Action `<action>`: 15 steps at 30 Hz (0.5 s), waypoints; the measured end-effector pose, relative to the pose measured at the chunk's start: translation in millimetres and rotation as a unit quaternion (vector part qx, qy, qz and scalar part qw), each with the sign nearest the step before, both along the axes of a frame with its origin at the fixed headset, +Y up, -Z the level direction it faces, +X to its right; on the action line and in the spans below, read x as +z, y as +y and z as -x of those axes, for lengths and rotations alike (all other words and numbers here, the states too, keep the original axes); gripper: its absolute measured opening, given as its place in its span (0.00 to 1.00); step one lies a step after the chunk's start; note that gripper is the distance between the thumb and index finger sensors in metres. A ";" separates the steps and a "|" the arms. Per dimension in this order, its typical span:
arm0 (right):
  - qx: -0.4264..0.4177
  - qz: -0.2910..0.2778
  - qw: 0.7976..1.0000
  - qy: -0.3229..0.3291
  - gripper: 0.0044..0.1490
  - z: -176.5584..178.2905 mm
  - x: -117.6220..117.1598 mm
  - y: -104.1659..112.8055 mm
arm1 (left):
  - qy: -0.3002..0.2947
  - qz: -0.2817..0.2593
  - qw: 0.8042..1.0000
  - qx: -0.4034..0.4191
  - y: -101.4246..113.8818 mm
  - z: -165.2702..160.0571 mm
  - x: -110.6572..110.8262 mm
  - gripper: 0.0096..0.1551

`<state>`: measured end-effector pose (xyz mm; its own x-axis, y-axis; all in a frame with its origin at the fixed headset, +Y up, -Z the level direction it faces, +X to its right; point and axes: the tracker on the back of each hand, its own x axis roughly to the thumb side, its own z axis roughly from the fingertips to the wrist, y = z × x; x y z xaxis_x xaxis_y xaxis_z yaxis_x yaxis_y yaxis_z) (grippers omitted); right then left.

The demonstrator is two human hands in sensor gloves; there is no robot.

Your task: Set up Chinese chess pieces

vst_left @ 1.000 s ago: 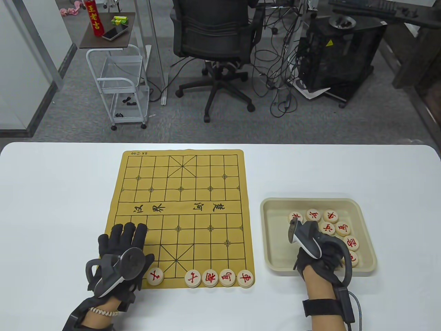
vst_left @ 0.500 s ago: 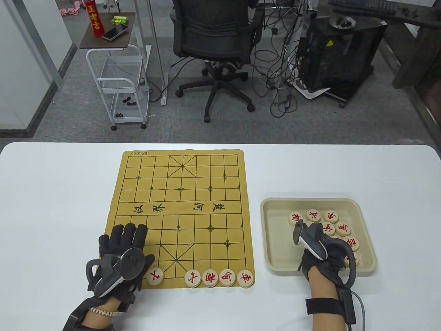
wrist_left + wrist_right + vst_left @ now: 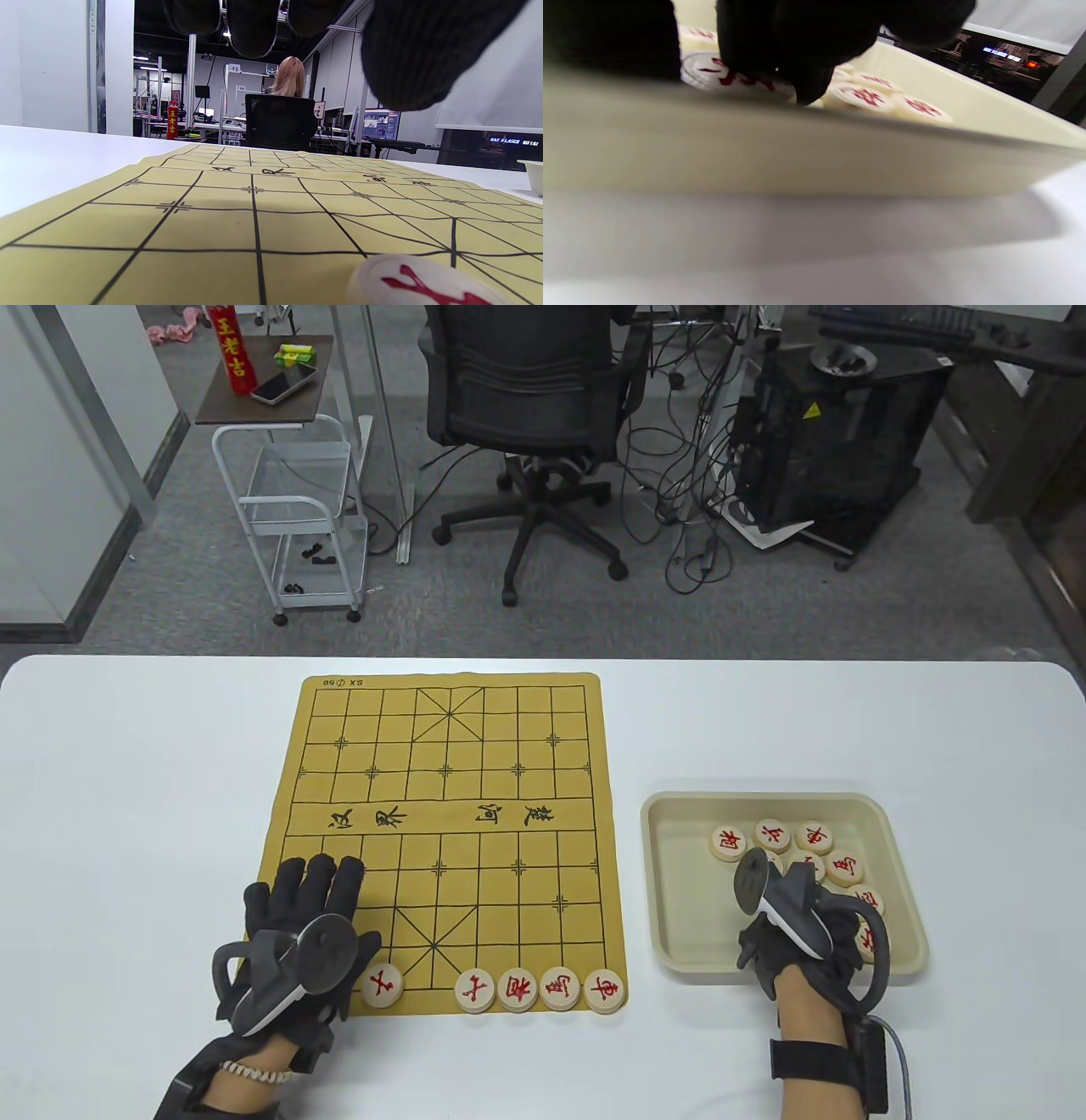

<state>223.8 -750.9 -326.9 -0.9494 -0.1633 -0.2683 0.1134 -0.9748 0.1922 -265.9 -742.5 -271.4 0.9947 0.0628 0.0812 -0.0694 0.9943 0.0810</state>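
A yellow board (image 3: 441, 780) lies mid-table. Several cream pieces with red characters stand on its near row: one at the left (image 3: 383, 986) and a run at the right (image 3: 539, 989). My left hand (image 3: 314, 899) rests flat and open on the board's near-left corner, beside the left piece, which also shows in the left wrist view (image 3: 424, 284). My right hand (image 3: 768, 954) is inside the beige tray (image 3: 679, 814), at its near right. In the right wrist view its fingers (image 3: 797, 42) pinch a piece (image 3: 706, 70) lying in the tray.
Several more red pieces (image 3: 773, 836) lie in the tray's far and right part. The tray's near wall (image 3: 755, 148) fills the right wrist view. An office chair (image 3: 526, 407) and a white cart (image 3: 297, 517) stand beyond the table's far edge.
My right hand has moved toward the near right of the tray and lowered onto the pieces there. The left hand and the board pieces have not moved.
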 end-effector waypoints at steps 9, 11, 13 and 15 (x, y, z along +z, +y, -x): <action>-0.048 -0.090 0.988 0.113 0.41 85.0 -16.5 32.5 | 0.000 0.002 1.000 -0.003 -0.2 -0.5 0.1 0.55; -0.043 -0.089 0.986 0.133 0.41 107.0 -23.7 33.2 | 0.001 0.003 1.000 -0.002 -0.2 -0.2 0.0 0.55; -0.034 -0.082 0.985 0.147 0.41 126.5 -31.8 30.8 | 0.002 0.004 1.000 0.000 -0.2 0.4 -0.1 0.55; -0.024 -0.069 0.985 0.156 0.41 145.5 -41.9 24.6 | 0.003 0.005 1.000 0.001 -0.1 1.0 -0.3 0.55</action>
